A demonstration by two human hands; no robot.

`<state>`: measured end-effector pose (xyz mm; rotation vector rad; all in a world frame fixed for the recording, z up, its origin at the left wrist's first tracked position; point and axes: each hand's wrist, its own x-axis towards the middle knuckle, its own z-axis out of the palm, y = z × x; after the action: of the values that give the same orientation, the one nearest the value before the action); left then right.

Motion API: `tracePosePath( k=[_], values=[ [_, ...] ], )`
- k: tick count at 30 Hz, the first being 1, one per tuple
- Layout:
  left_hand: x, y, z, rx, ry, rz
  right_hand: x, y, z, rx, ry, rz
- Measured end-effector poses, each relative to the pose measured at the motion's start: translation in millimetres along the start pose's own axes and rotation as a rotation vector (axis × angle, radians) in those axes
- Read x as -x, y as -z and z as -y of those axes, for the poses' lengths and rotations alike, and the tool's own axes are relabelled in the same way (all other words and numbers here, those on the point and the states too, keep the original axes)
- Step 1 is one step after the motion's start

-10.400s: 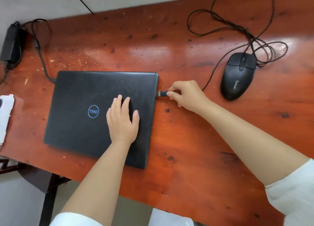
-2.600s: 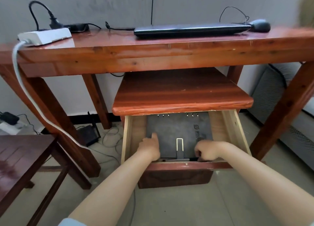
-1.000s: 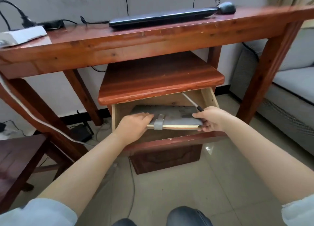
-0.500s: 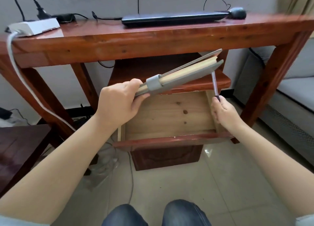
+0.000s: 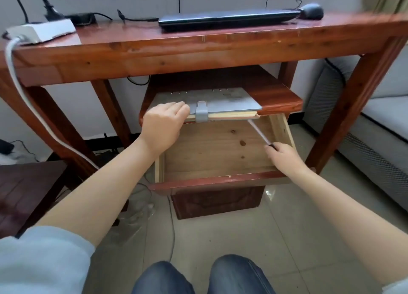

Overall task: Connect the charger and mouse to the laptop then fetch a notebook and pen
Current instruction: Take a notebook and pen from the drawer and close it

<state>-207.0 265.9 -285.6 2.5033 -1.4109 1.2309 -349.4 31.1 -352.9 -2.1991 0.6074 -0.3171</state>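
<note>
The fetching step is under way. The left hand [image 5: 164, 122] has its fingers [image 5: 180, 108] wrapped round the notebook's [image 5: 212, 101] near edge, resting it on the cabinet top [image 5: 280, 94]. The right hand [image 5: 283, 156] pinches the pen [image 5: 258, 131], which points up from the fingers, over the empty open drawer [image 5: 220, 181]. Next, I judge, both must be lifted clear of the table [image 5: 198, 50] edge overhead, beside the laptop [image 5: 225, 20].
</note>
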Motion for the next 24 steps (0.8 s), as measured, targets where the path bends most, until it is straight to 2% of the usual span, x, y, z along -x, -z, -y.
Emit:
tracePosePath(
  k=[3,5,6,8,10,12,19,21,24],
  values=[
    [-7.7,-26.8,1.0,-0.075,0.007,0.240,15.1,-3.9,8.4,0.197,0.159,0.087],
    [-12.7,-34.3,1.6,-0.071,0.058,0.343,23.8,-10.6,7.4,0.424,0.258,0.216],
    [-16.6,-35.0,2.2,-0.066,0.070,0.369,27.1,-15.7,4.6,0.547,0.320,0.225],
    [-23.3,-33.8,0.1,-0.011,0.105,0.435,33.5,-26.8,-6.9,0.680,0.542,0.077],
    [-26.4,-40.8,-0.4,-0.006,0.167,0.426,41.2,-38.4,-22.8,0.646,0.731,-0.092],
    [-28.9,-39.9,0.7,-0.025,0.166,0.463,43.8,-52.5,-35.9,0.587,0.842,-0.149],
    [-48.6,-20.1,23.8,-0.061,0.011,0.590,21.8,-64.3,-16.6,0.530,0.957,-0.547],
    [-56.0,-14.5,25.0,-0.065,-0.008,0.624,10.2,-60.1,-0.6,0.608,0.935,-0.578],
    [-65.2,-9.3,26.9,-0.081,-0.018,0.625,-6.6,-59.4,9.7,0.767,0.857,-0.527]
  ],
)
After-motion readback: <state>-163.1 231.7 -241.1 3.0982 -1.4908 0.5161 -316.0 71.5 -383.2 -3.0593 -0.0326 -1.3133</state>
